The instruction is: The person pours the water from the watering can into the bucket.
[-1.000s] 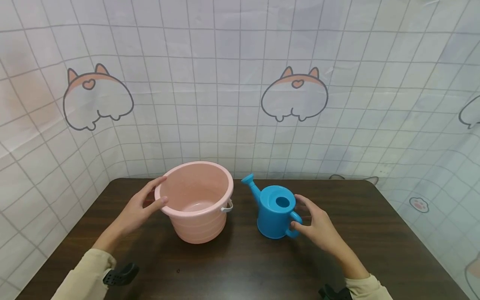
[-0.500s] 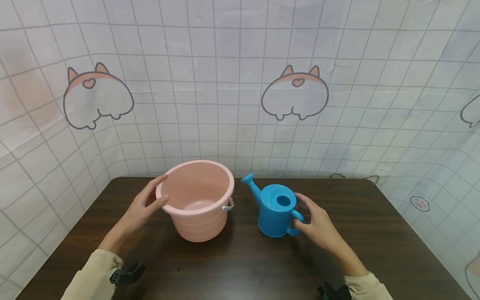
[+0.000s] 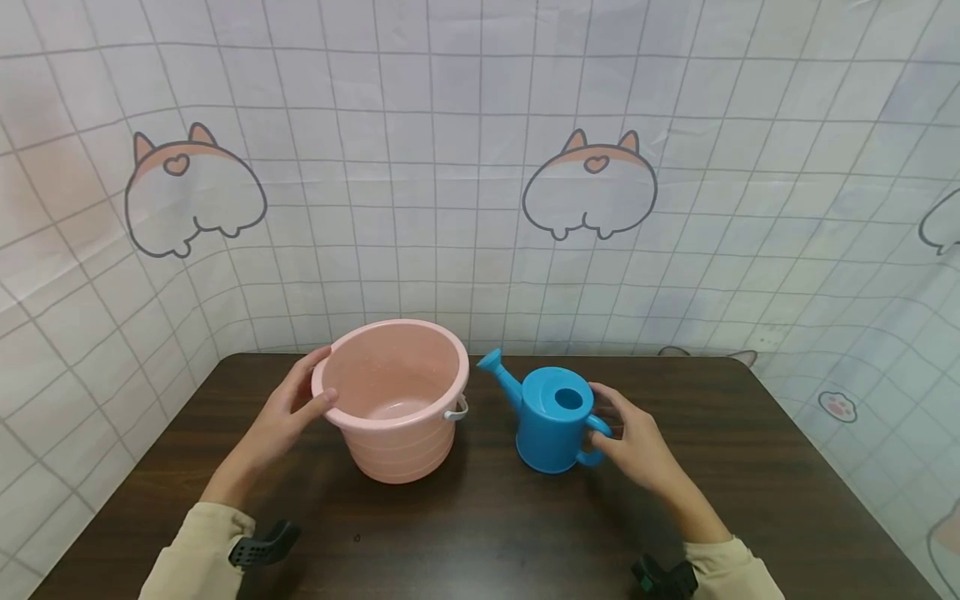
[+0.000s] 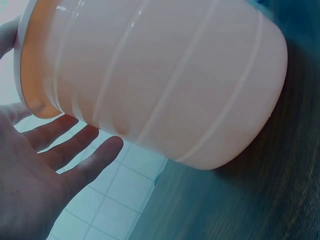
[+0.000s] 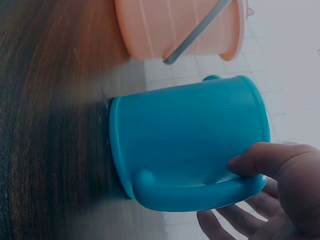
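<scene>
A pink bucket with a pale handle stands upright on the dark wooden table. On its left side my left hand holds the rim, thumb and index finger reaching over the edge. Lower fingers lie along the outer wall in the left wrist view. Right of the bucket is a blue watering can, its spout pointing left toward the bucket. My right hand grips the can's handle, with the thumb over its upper end and the other fingers on the far side.
A white grid-patterned cloth with cartoon animal prints hangs behind the table and along both sides. Dark wrist straps sit at the sleeve cuffs. A small dark mark shows on the tabletop.
My right thumb has moved onto the can's handle, and the can has turned slightly, its spout shifting left and its handle right. My left forearm has swung a little rightward; the left hand stays at the rim.
</scene>
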Motion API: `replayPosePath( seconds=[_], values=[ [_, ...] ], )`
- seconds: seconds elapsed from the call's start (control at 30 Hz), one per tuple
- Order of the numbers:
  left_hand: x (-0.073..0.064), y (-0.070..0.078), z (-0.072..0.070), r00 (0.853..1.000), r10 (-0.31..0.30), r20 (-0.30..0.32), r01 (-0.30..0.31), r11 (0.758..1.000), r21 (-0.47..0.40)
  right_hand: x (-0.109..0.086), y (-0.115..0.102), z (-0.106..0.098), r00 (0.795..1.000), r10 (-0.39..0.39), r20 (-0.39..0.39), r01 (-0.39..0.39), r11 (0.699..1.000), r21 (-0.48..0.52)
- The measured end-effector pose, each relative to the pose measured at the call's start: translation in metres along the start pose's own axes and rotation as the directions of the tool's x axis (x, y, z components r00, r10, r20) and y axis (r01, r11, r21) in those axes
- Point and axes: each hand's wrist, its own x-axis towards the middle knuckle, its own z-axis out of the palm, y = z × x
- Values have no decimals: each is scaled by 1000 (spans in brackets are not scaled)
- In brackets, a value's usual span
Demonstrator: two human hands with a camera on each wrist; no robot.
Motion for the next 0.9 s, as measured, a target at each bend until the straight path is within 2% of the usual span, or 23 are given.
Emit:
replayPosePath(
  seconds=[0.33,0.7,0.9],
  values=[
    [-1,3,0,1000,-25,-6,25,1000,-6,3,4,-1,1000,12,-11,-12,1000,-5],
    [-4,4,5,999,-39,-11,38,997,-68,1,8,-1,997,68,-46,-69,997,-25],
    [-3,6,7,999,-51,-3,51,994,-101,0,10,1,998,57,-25,-57,998,-11]
  ],
)
